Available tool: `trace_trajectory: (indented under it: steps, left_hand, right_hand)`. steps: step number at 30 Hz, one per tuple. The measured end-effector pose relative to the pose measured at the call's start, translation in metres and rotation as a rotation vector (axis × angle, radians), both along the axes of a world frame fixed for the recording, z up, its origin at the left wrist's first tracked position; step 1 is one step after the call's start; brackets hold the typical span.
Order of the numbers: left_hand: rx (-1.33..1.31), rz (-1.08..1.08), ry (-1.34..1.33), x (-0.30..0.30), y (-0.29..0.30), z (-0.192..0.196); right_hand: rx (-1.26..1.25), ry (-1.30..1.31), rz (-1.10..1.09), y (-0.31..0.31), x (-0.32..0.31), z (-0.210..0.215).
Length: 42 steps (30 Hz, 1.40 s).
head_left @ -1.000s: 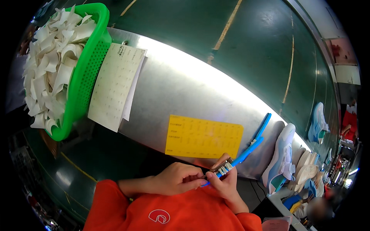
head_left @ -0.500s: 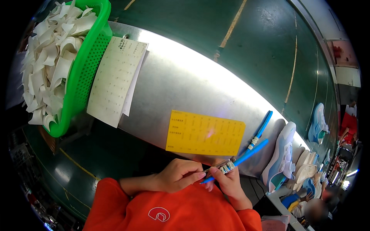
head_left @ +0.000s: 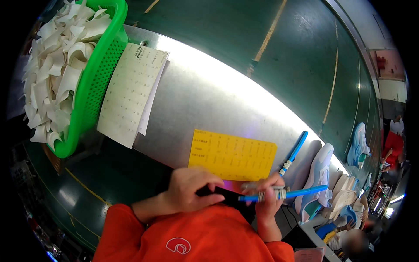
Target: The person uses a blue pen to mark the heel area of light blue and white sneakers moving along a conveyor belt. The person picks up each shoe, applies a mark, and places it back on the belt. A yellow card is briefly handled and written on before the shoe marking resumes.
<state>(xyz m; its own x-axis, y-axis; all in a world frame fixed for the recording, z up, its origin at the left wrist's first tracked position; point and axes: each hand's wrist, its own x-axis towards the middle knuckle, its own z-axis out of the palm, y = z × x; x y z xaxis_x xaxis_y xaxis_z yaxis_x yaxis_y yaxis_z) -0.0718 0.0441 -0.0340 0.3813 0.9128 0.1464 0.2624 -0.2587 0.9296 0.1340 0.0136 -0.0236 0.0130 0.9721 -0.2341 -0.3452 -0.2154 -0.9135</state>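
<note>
My right hand [head_left: 268, 201] is closed around a slim blue pen-like stick [head_left: 310, 191] with a pale wrapping at its middle. A small greyish piece, smeared by motion, also shows at its fingers; its kind is unclear. The stick lies nearly level, just past the near edge of the metal table. My left hand [head_left: 188, 187] is apart from it, thumb and fingers spread with nothing between them. Right beyond the hands, a yellow printed card [head_left: 233, 155] lies on the table. A second blue stick with pale wrapping [head_left: 299, 146] rests to the card's right.
A green basket [head_left: 98, 83] heaped with cream curved pieces [head_left: 56, 65] stands at the left. Beside it, folded white printed sheets [head_left: 128, 94] lie on the metal table [head_left: 196, 87]. Pale blue and white shoes [head_left: 316, 179] and cream soles [head_left: 342, 196] stand along the right. Another person is at the far right.
My hands have drawn apart. My right hand has moved right with the blue stick, which now lies more level; my left hand has shifted left and its fingers have spread.
</note>
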Motion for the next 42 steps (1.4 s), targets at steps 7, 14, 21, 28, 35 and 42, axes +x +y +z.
trace_trajectory:
  steps: [7,14,21,28,35,42]
  left_hand:
    - [0.346,0.072,0.547,-0.003,0.032,-0.001]
    - [0.310,0.024,0.550,-0.002,0.033,-0.009]
    - [0.316,0.021,0.533,-0.003,0.034,-0.010]
    - [0.324,0.025,0.529,-0.004,0.034,-0.010]
    - [0.308,0.012,0.523,-0.005,0.034,-0.010]
    - [0.269,-0.090,0.437,0.008,0.039,0.005]
  right_hand:
    - [0.151,-0.535,0.098,0.026,-0.006,-0.028]
    - [0.176,-0.410,0.012,0.024,-0.007,-0.047]
    - [0.180,-0.527,0.058,0.030,-0.012,-0.039]
    - [0.106,-0.419,0.020,0.027,-0.010,-0.039]
    - [0.129,-0.491,0.033,0.028,-0.011,-0.037]
    - [0.188,-0.601,0.066,0.030,-0.011,-0.036]
